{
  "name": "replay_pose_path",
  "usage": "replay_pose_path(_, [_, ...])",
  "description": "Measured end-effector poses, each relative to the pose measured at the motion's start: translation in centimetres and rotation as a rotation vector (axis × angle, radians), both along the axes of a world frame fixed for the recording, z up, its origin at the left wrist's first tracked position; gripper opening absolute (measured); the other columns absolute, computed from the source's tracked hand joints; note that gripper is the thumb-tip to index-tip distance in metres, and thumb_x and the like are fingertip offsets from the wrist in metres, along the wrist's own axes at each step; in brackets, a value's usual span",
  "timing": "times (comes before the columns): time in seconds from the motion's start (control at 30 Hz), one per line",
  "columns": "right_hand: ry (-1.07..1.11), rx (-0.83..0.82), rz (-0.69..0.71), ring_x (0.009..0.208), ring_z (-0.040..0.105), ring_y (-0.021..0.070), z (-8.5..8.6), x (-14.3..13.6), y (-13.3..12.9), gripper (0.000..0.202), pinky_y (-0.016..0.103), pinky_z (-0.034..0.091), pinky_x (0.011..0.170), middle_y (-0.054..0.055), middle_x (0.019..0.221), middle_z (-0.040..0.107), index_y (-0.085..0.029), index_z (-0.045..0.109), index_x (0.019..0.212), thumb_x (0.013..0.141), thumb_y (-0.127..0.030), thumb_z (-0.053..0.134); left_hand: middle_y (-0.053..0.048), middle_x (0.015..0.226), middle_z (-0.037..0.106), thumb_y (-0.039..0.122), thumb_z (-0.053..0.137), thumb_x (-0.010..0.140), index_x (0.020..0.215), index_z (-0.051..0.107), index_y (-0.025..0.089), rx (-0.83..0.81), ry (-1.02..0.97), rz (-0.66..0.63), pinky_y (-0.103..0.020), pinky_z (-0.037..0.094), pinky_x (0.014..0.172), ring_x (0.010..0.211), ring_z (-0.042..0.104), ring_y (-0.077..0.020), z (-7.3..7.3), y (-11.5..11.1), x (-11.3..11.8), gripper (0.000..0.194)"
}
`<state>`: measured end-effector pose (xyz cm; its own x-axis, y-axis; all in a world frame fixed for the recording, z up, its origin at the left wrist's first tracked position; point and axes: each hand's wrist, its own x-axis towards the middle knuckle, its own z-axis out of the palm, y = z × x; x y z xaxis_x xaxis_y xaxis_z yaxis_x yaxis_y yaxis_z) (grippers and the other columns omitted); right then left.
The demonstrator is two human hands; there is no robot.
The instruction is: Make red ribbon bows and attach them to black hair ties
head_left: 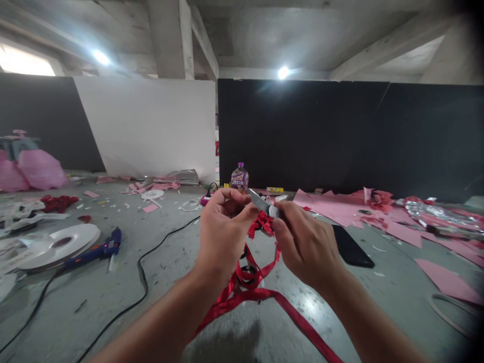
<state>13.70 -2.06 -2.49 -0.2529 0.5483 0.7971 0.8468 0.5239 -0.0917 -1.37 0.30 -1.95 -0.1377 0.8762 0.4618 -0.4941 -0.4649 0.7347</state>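
Near the middle of the head view, my right hand (pixel 308 239) is closed on a small tool with a flat grey blade (pixel 259 201), which points up and left. My left hand (pixel 227 227) is closed beside the blade, thumb and fingers pressed together; what it pinches is too small to make out. Red ribbon (pixel 264 292) lies in loops on the grey surface below and between my hands, with a long end running to the lower right. A red ribbon bunch (pixel 262 224) sits just behind my fingers.
A blue glue gun (pixel 111 244) and white ribbon spool (pixel 62 244) lie left, with a black cable (pixel 141 272) crossing the surface. A bottle (pixel 239 179) stands behind my hands. Right are a black phone (pixel 351 247) and pink sheets (pixel 325 204).
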Motion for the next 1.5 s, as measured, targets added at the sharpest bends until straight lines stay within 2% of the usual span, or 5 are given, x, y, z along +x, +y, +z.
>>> replay_pose_path(0.33, [-0.02,0.046,-0.101,0.06,0.053,0.0162,-0.3,-0.1,0.3,0.026,0.029,0.027,0.053,0.005,0.08,0.062,-0.018,0.057,0.093,0.1,-0.036,0.039,0.005,0.072,0.065,0.009,0.075,0.072,0.083,0.054,0.018,-0.101,-0.093,-0.11,-0.016,0.049,0.068,0.068,0.062,-0.0049,0.8,-0.7,0.1,0.026])
replay_pose_path(0.7, [0.122,-0.142,0.013,0.056,0.048,0.0145,-0.2,-0.9,-0.1,0.031,0.029,0.029,0.056,0.0,0.067,0.054,-0.022,0.044,0.078,0.102,-0.038,0.032,0.004,0.08,0.072,0.01,0.073,0.074,0.078,0.048,0.021,-0.054,-0.108,-0.079,-0.021,0.054,0.077,0.086,0.07,-0.0114,0.3,-0.5,0.2,0.028])
replay_pose_path(0.93, [0.137,-0.133,0.024,0.054,0.045,0.0139,-0.1,-0.5,-0.1,0.031,0.029,0.027,0.055,-0.001,0.063,0.051,-0.022,0.041,0.075,0.101,-0.038,0.033,0.002,0.083,0.073,0.01,0.074,0.072,0.075,0.048,0.021,-0.056,-0.121,-0.084,-0.02,0.052,0.076,0.092,0.07,-0.0126,0.5,-0.5,0.1,0.028])
replay_pose_path(1.23, [0.339,-0.258,0.198,0.053,0.04,0.0116,0.1,-0.9,0.1,0.035,0.028,0.028,0.054,-0.004,0.058,0.043,-0.022,0.036,0.071,0.103,-0.039,0.032,0.001,0.086,0.076,0.007,0.074,0.072,0.077,0.052,0.02,-0.083,-0.096,-0.195,-0.022,0.052,0.083,0.088,0.07,-0.0107,0.3,-0.3,0.4,0.026])
replay_pose_path(1.5, [0.564,-0.412,0.356,0.055,0.037,0.0112,-0.9,-0.9,1.0,0.039,0.026,0.029,0.051,-0.004,0.061,0.042,-0.022,0.04,0.072,0.101,-0.047,0.037,0.0,0.081,0.072,0.008,0.073,0.068,0.076,0.049,0.019,-0.166,-0.13,-0.238,-0.023,0.052,0.075,0.081,0.068,-0.0119,0.5,-0.1,0.4,0.028])
